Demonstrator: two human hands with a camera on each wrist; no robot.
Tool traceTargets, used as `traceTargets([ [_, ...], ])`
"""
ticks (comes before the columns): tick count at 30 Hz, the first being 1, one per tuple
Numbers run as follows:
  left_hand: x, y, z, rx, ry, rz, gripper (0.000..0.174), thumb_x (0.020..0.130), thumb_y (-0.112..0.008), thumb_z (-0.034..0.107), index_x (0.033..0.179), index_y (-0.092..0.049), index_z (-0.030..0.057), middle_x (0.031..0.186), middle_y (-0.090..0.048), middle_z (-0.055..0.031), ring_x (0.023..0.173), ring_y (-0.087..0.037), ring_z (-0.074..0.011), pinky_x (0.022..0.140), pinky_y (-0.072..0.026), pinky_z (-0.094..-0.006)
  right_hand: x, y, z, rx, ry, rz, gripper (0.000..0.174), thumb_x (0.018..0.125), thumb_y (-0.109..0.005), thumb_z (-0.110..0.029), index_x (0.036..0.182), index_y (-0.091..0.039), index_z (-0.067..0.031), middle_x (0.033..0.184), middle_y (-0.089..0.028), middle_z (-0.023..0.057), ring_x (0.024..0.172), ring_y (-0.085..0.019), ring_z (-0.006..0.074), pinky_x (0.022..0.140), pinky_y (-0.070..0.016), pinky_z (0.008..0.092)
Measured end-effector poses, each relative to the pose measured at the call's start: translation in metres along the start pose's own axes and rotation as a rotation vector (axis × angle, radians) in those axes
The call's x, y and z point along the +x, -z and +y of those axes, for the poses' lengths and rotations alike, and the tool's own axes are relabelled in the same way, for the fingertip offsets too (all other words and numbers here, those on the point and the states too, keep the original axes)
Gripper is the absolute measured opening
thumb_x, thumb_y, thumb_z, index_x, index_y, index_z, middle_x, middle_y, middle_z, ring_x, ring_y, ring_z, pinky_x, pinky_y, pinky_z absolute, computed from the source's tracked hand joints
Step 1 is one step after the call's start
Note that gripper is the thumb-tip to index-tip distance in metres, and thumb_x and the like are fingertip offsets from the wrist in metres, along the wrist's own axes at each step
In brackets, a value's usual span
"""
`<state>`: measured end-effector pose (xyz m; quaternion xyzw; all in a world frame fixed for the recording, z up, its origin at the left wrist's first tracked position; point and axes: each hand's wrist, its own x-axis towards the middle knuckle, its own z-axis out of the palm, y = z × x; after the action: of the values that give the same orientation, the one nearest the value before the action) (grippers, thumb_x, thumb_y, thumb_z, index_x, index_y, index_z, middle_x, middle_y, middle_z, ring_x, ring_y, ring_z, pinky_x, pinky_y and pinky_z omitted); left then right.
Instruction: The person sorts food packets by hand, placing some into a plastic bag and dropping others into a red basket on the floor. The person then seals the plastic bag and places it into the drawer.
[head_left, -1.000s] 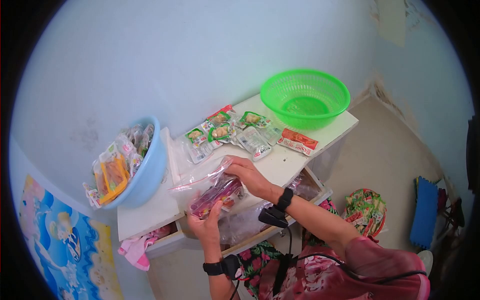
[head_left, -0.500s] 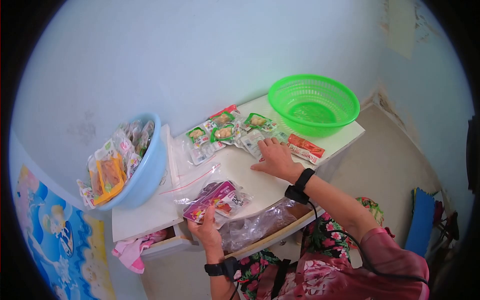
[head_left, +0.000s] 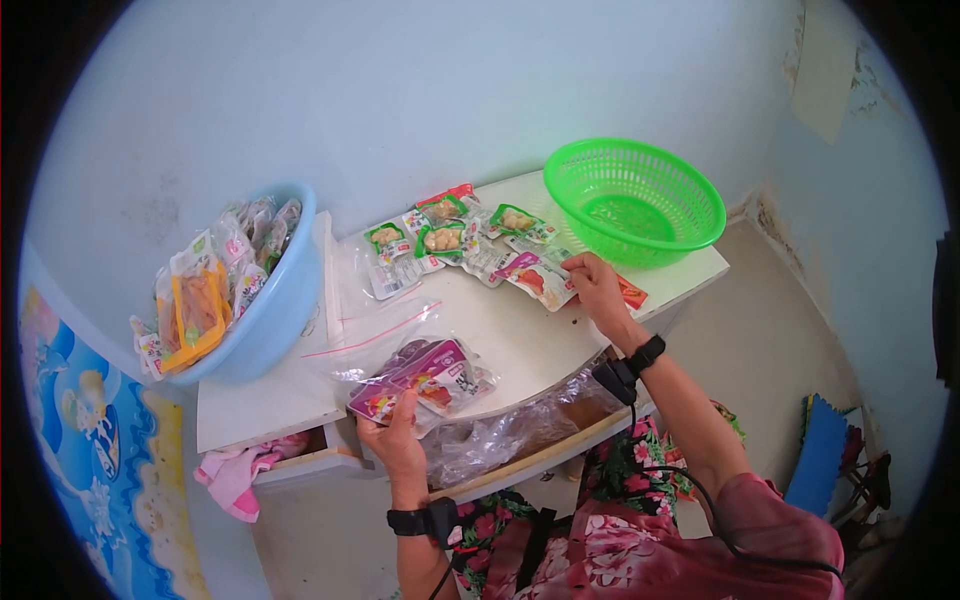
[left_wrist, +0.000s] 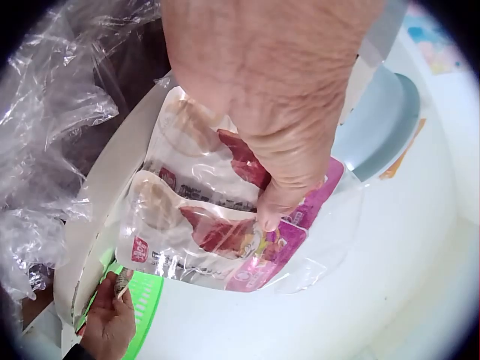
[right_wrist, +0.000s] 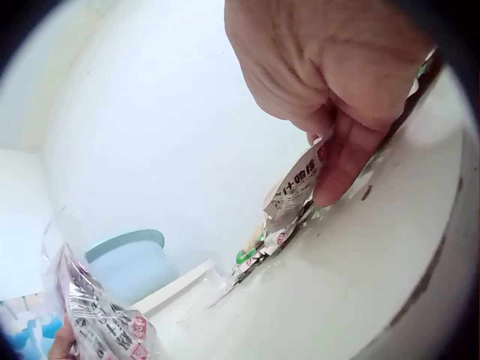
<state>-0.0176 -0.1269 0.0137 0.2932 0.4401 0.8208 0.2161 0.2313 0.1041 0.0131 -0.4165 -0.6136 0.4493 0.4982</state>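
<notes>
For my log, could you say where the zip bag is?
Head view: the zip bag is at the table's near edge, in the left hand, by the bowl.

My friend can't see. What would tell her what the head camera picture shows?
A person's left hand holds a clear bag of purple snack packets at a white table, while the right hand pinches a loose packet. A green basket and a blue bowl of packets sit nearby.

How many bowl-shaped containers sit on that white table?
2. A blue basin, heaped with snack packets, stands at the left end of the table. A green basket, empty, stands at its right end. Others could be hidden out of frame.
</notes>
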Motion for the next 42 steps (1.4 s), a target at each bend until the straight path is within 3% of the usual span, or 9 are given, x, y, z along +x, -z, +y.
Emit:
traceTargets([
  [8, 0.002, -0.001, -0.001, 0.006, 0.037, 0.008, 0.025, 0.084, -0.077, 0.002, 0.107, -0.066, 0.0016, 0.099, -0.069, -0.0023, 0.081, -0.06, -0.0063, 0.072, -0.0475, -0.0227, -0.005, 0.009, 0.039, -0.239, 0.296, -0.005, 0.019, 0.099, -0.046, 0.0, 0.112, -0.06, -0.0012, 0.092, -0.061, 0.0021, 0.081, -0.06, 0.0072, 0.066, -0.0502, 0.0233],
  [12, 0.004, -0.002, -0.001, 0.005, 0.035, 0.024, 0.027, 0.085, -0.077, 0.002, 0.109, -0.066, 0.0013, 0.102, -0.07, -0.0034, 0.086, -0.063, -0.0077, 0.076, -0.0489, -0.0234, -0.024, 0.001, 0.014, -0.028, 0.043, -0.026, 0.015, 0.1, -0.048, 0.0, 0.109, -0.061, -0.0019, 0.09, -0.062, 0.0041, 0.075, -0.059, 0.0087, 0.064, -0.0495, 0.0254],
  [17, 0.008, -0.011, 0.004, -0.026, 0.056, 0.041, 0.029, 0.085, -0.078, 0.002, 0.111, -0.067, 0.0003, 0.105, -0.071, -0.0054, 0.093, -0.066, -0.0111, 0.084, -0.0515, -0.0267, -0.036, -0.001, 0.007, -0.148, 0.166, -0.014, 0.014, 0.1, -0.049, 0.0, 0.109, -0.061, -0.0021, 0.089, -0.061, 0.0039, 0.074, -0.057, 0.009, 0.066, -0.0507, 0.0258],
  [23, 0.027, -0.012, 0.012, 0.098, 0.122, -0.086, 0.029, 0.083, -0.079, 0.002, 0.11, -0.068, 0.0006, 0.102, -0.072, -0.0057, 0.09, -0.066, -0.0104, 0.081, -0.0517, -0.0261, -0.038, 0.001, 0.021, -0.104, 0.314, 0.053, 0.014, 0.099, -0.051, 0.001, 0.11, -0.059, 0.0, 0.096, -0.064, 0.0067, 0.085, -0.061, 0.0119, 0.071, -0.0515, 0.0265],
  [27, 0.04, -0.029, 0.04, 0.279, 0.238, -0.301, 0.032, 0.081, -0.082, 0.006, 0.109, -0.068, 0.0004, 0.096, -0.073, -0.0035, 0.079, -0.064, -0.0074, 0.069, -0.05, -0.0225, -0.051, 0.016, 0.018, -0.192, 0.274, 0.112, 0.015, 0.099, -0.051, 0.001, 0.112, -0.06, 0.0008, 0.105, -0.065, 0.0078, 0.09, -0.063, 0.013, 0.074, -0.0526, 0.027],
  [34, 0.09, -0.086, 0.074, 0.733, 0.317, -0.975, 0.03, 0.075, -0.085, 0.012, 0.1, -0.07, 0.0047, 0.079, -0.067, 0.002, 0.06, -0.053, -0.0033, 0.05, -0.0404, -0.0225, -0.095, 0.037, -0.004, 0.444, -0.137, 0.162, 0.021, 0.102, -0.05, -0.003, 0.122, -0.054, 0.0016, 0.112, -0.063, 0.0108, 0.096, -0.066, 0.0165, 0.083, -0.0591, 0.0322],
  [37, 0.112, -0.116, 0.057, 0.811, 0.233, -1.318, 0.032, 0.074, -0.086, 0.013, 0.1, -0.07, 0.0056, 0.078, -0.066, 0.0031, 0.061, -0.053, -0.0028, 0.051, -0.0409, -0.0217, -0.12, 0.043, -0.007, 0.58, -0.128, 0.174, 0.026, 0.103, -0.049, -0.004, 0.127, -0.049, 0.002, 0.111, -0.063, 0.0116, 0.1, -0.067, 0.0184, 0.085, -0.0605, 0.035],
  [38, 0.117, -0.127, 0.054, 0.896, 0.34, -1.402, 0.033, 0.073, -0.087, 0.013, 0.1, -0.069, 0.0055, 0.081, -0.067, 0.0039, 0.066, -0.055, -0.0035, 0.055, -0.0436, -0.0229, -0.129, 0.046, -0.006, 0.594, -0.129, 0.175, 0.027, 0.103, -0.049, -0.004, 0.129, -0.049, 0.0021, 0.111, -0.063, 0.0116, 0.101, -0.067, 0.0188, 0.086, -0.0604, 0.0354],
  [42, 0.126, -0.147, 0.012, 0.905, 0.417, -1.52, 0.037, 0.072, -0.086, 0.016, 0.103, -0.069, 0.0041, 0.088, -0.068, 0.0009, 0.077, -0.059, -0.0072, 0.066, -0.0476, -0.0256, -0.161, 0.058, -0.006, 0.63, -0.166, 0.212, 0.034, 0.099, -0.054, -0.001, 0.132, -0.046, 0.0013, 0.109, -0.063, 0.0099, 0.099, -0.066, 0.017, 0.087, -0.0602, 0.0363],
])
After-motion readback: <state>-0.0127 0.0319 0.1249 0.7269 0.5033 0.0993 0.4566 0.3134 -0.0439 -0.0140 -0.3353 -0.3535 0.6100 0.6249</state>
